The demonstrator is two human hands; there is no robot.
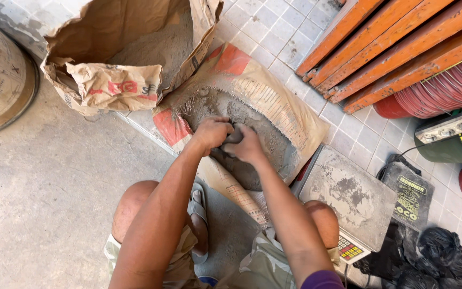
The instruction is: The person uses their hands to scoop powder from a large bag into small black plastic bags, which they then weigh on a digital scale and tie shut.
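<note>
Bent knees (135, 206) over cement bag (274, 101), left hand (211, 134) and right hand (247, 147) clamped on a grey cement lump (235, 135) (mid-knead); next needs firm squeeze

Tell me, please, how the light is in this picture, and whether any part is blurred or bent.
Head view: soft, even daylight without hard shadows or glare; the left hand and right hand on the grey lump look sharp; straight lines such as the orange planks bow slightly near the frame edges; the black bags at the lower right lose detail in darkness.
</note>
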